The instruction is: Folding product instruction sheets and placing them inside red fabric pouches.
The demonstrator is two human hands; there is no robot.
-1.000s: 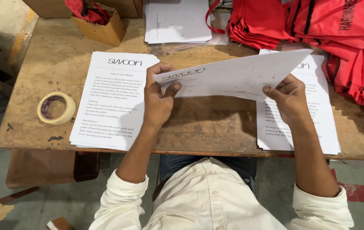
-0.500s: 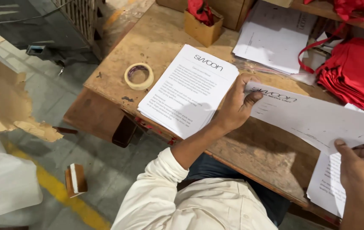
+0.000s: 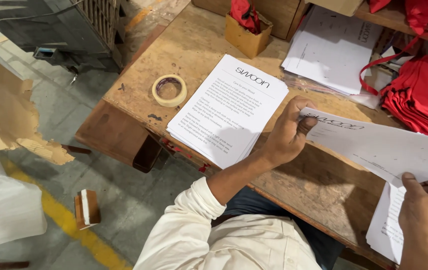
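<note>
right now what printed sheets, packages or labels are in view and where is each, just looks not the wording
Held sheet: white with dark print, gripped by left hand and right hand above the table.
Stack of leaflets: white rectangles with dark print, near the tape roll.
Second stack: white sheets, far side.
Third stack: under the right hand, partly hidden.
Cardboard box: small, tan, holding red cloth.

Worn wooden surface [image 3: 194, 45], scuffed and stained. Lying directly on it: roll of tape [image 3: 169, 90] near the left edge, stack of printed sheets [image 3: 228, 110] just beside, small cardboard box [image 3: 247, 36] behind, another paper pile [image 3: 331, 50], folded red cloth [image 3: 421, 97].
</note>
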